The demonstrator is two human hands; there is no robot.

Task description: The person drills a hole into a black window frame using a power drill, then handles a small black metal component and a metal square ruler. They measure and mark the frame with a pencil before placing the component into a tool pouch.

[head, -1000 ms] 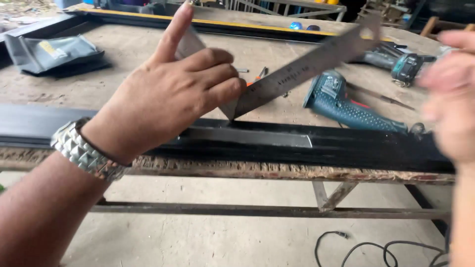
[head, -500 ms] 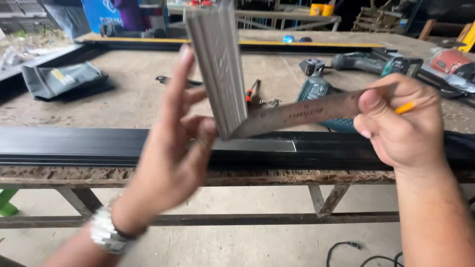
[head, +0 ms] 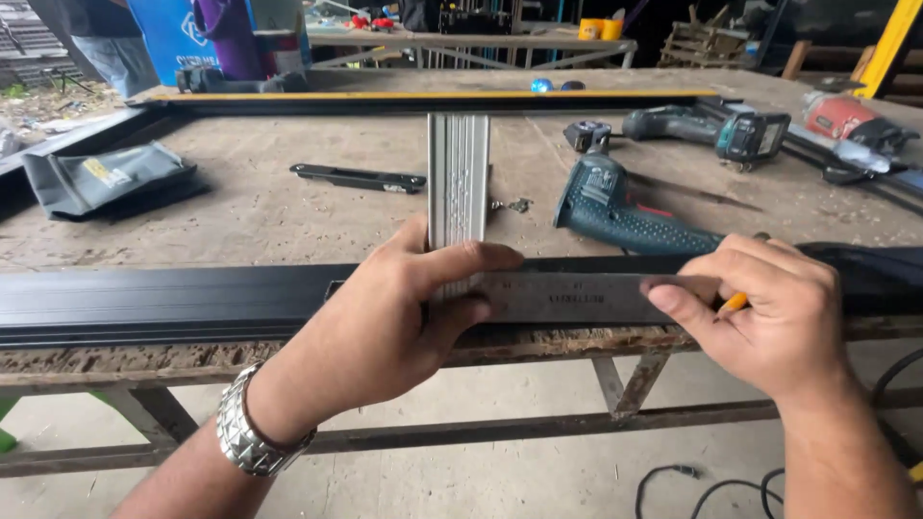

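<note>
- The left hand [head: 404, 327] wraps around the ribbed grey stock of a try square [head: 459, 183], thumb laid across its near end and fingers curled underneath, clamping it against the black metal profile [head: 163, 303].
- The stock points away toward 12 o'clock across the counter [head: 269, 207]; the steel blade [head: 567, 296] runs from it toward 3 o'clock, lying flat along the top of the profile.
- The right hand [head: 769, 322] presses down on the far end of the blade with its fingertips close together, and pinches a yellow pencil [head: 735, 302] of which only a short piece shows.
- The black profile lies along the near edge of the counter, from 9 o'clock to 3 o'clock.
- A metal watch band [head: 248, 437] sits on the left wrist.
- A blue-green power drill [head: 615, 207] lies on the counter just beyond the blade, at about 1 o'clock from the hands.
- A second dark cordless drill [head: 711, 130] lies farther off at 1 o'clock, with a red power tool [head: 846, 117] at 2 o'clock.
- A narrow black handle piece [head: 358, 178] lies at 11 o'clock, and a dark folded pouch [head: 106, 178] at 10 o'clock.
</note>
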